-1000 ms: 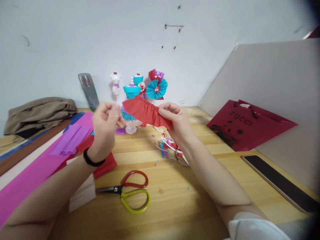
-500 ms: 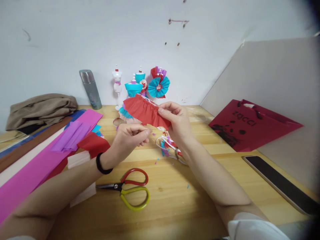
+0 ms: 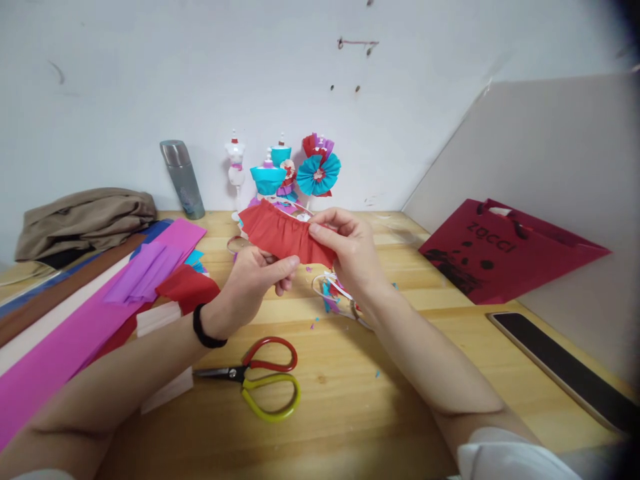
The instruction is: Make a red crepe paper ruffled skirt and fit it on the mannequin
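Observation:
A gathered strip of red crepe paper [image 3: 280, 233] is held up above the table, its pleated edge along the top. My right hand [image 3: 345, 243] pinches its right end between thumb and fingers. At the strip's lower edge, my left hand [image 3: 263, 273] is closed on the paper, thumb in front and fingers partly hidden behind. Pieces of purple and turquoise paper show just behind the strip. Below my hands lie scissors [image 3: 240, 375] with one red and one yellow handle.
Crepe paper strips [image 3: 65, 340] lie at the left, by a brown cloth [image 3: 85, 223]. Several small mannequins [image 3: 269, 179] in paper clothes and a flask [image 3: 183, 180] stand at the back. A red paper bag [image 3: 505, 250] and phone [image 3: 555, 367] are at right. White cord [image 3: 343, 287] lies among scraps.
The red strip has dropped slightly and shifted left. My left hand, earlier just below the paper, now touches and grips its lower edge. My right hand keeps its pinch.

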Available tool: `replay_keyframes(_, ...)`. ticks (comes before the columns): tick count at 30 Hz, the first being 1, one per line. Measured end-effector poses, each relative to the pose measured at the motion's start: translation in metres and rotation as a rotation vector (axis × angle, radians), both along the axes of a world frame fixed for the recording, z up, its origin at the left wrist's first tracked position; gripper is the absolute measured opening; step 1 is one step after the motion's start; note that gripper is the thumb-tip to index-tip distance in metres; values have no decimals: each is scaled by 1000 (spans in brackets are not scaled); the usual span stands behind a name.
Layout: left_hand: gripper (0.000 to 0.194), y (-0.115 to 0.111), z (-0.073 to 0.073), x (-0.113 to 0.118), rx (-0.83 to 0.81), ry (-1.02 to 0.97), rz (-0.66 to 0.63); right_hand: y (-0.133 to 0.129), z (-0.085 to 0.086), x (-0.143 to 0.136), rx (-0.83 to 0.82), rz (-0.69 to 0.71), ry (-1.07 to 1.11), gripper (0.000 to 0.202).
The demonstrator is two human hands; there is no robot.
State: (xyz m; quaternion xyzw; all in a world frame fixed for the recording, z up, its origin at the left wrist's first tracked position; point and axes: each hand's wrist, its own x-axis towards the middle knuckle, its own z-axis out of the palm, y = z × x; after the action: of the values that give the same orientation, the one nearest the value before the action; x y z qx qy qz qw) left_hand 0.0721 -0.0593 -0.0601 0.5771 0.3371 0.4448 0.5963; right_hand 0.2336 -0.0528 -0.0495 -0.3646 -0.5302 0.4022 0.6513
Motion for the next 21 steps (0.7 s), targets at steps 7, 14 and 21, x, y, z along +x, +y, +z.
replay_keyframes(7, 26, 11, -2, 0, -6, 224, -42, 4, -1, 3, 24, -37, -22, 13)
replay_keyframes(14, 17, -9, 28, -26, 497, 574, -638, 0, 2, 1, 5, -50, -125, 13)
replay_keyframes(21, 11, 5, 53, -53, 1290, 611, 210, -6, 0, -1, 52, 27, -395, 12)
